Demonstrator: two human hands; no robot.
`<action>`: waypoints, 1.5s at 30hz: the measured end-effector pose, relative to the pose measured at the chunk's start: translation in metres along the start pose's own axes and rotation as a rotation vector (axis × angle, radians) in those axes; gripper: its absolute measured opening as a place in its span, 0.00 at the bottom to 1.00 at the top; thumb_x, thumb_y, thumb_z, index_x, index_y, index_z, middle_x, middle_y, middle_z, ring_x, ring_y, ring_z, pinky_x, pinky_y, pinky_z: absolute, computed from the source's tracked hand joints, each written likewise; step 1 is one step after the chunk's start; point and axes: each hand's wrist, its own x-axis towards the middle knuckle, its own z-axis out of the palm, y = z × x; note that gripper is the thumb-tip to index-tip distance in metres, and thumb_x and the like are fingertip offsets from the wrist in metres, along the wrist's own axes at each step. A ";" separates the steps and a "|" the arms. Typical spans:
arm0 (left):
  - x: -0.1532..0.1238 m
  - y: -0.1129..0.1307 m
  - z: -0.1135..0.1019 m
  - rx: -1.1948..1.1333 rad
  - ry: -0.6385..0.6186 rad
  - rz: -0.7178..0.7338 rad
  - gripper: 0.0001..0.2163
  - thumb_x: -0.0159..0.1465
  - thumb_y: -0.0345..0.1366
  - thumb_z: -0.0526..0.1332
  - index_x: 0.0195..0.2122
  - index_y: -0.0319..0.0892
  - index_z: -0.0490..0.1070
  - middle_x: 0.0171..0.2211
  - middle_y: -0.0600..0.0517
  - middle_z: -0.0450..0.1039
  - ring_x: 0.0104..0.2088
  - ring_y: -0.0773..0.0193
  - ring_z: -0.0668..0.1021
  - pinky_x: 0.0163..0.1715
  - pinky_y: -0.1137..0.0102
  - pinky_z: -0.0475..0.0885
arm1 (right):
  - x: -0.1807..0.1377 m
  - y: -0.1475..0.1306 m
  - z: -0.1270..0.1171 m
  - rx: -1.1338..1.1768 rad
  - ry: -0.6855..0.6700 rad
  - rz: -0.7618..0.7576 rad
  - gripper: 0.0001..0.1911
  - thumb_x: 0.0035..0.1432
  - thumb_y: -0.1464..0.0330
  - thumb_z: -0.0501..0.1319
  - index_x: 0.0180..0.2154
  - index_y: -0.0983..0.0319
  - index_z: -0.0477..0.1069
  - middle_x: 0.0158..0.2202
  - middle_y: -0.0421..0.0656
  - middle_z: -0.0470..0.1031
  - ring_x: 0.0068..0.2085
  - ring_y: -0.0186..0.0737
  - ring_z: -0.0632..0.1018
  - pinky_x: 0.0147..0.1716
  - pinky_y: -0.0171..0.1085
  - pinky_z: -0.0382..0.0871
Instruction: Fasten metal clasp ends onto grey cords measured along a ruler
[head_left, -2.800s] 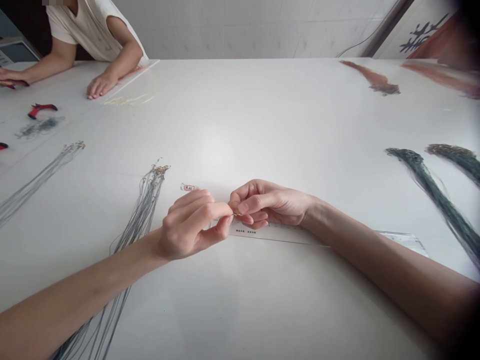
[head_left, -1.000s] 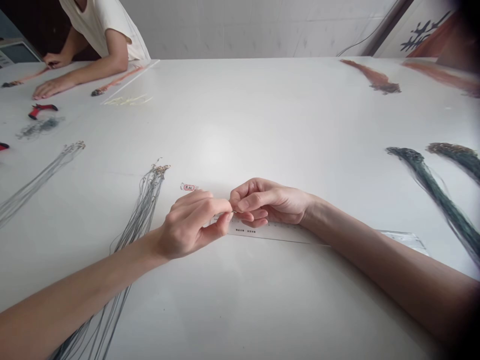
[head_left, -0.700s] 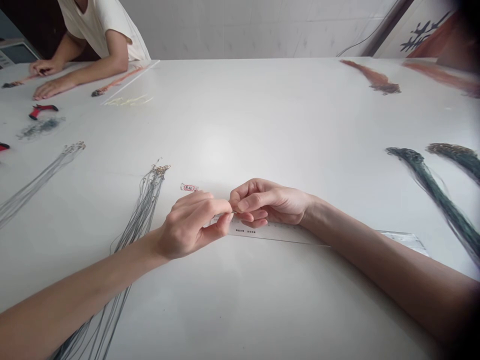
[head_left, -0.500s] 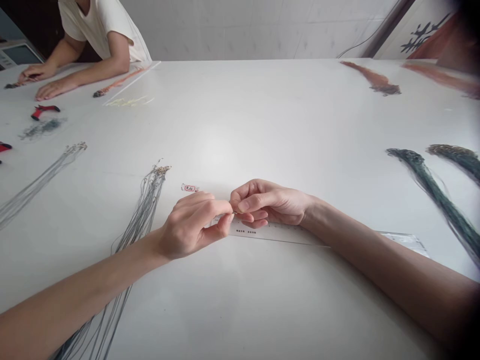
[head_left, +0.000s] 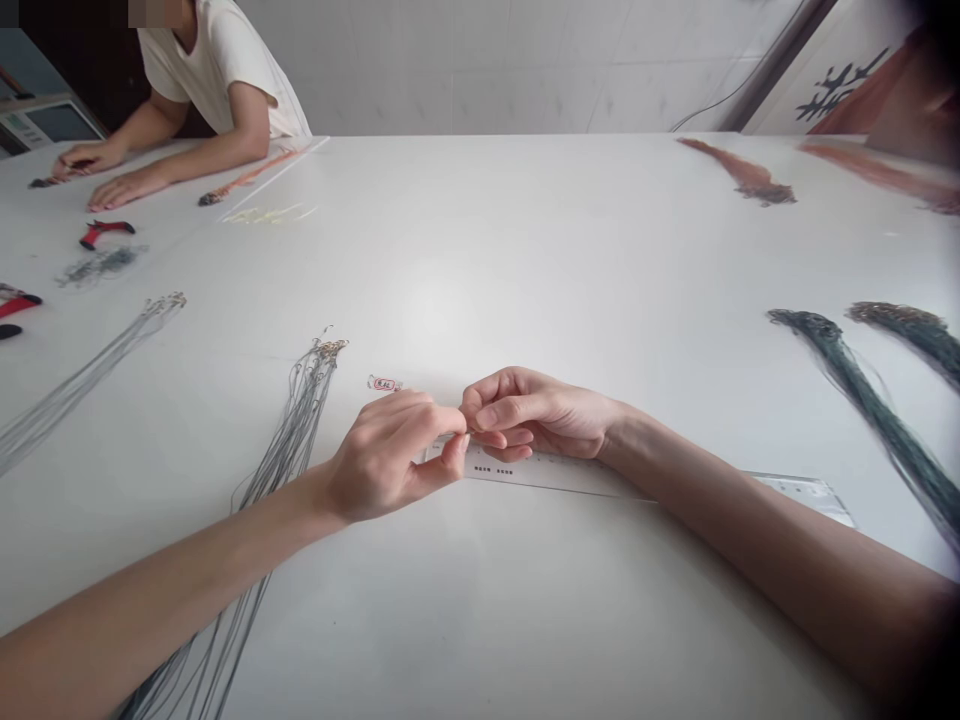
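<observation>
Thumb and forefinger of my left hand [head_left: 394, 448] are pinched together, closed on something too small to make out. My right hand [head_left: 536, 412] meets it fingertip to fingertip, its thumb pressed against the forefinger and the other fingers curled below. Whatever sits between the fingertips is mostly hidden. Under both hands lies a clear ruler [head_left: 555, 479], partly covered by my right wrist. A small packet with a red-framed label [head_left: 385, 384] rests just beyond my left hand. My left forearm crosses over a bundle of thin grey lines [head_left: 289, 420] with small brassy hook-like ends.
Another grey bundle [head_left: 112, 350] lies at left, near red-handled pliers [head_left: 107, 232] and a loose dark tangle [head_left: 105, 265]. Dark green bundles [head_left: 862, 400] lie at right, orange ones [head_left: 742, 175] farther back. A person in a white shirt [head_left: 232, 75] leans on the far left corner.
The whole view has shifted slightly, so the table things appear a little lower. My hands keep the same pinch, with only a slight movement of the fingertips.
</observation>
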 end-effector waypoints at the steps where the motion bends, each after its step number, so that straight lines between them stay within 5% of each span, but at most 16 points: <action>1: 0.000 0.000 0.000 -0.004 0.003 -0.007 0.08 0.57 0.21 0.56 0.28 0.40 0.62 0.17 0.59 0.57 0.18 0.73 0.59 0.19 0.74 0.60 | 0.000 0.000 0.000 -0.002 0.003 0.003 0.08 0.54 0.74 0.58 0.24 0.68 0.65 0.19 0.36 0.60 0.19 0.24 0.56 0.20 0.29 0.51; 21: -0.006 -0.003 0.003 0.052 0.039 -0.132 0.05 0.58 0.24 0.57 0.27 0.40 0.64 0.17 0.59 0.58 0.18 0.74 0.60 0.20 0.75 0.60 | 0.003 0.002 0.004 0.016 0.121 -0.010 0.10 0.48 0.72 0.66 0.25 0.67 0.66 0.18 0.34 0.62 0.19 0.24 0.61 0.20 0.28 0.55; 45: -0.008 -0.006 0.005 0.100 -0.001 -0.193 0.05 0.59 0.25 0.57 0.28 0.40 0.64 0.18 0.59 0.60 0.19 0.74 0.62 0.21 0.77 0.61 | 0.006 0.005 0.010 0.013 0.316 -0.048 0.07 0.52 0.70 0.61 0.26 0.66 0.66 0.23 0.38 0.61 0.24 0.27 0.63 0.25 0.30 0.57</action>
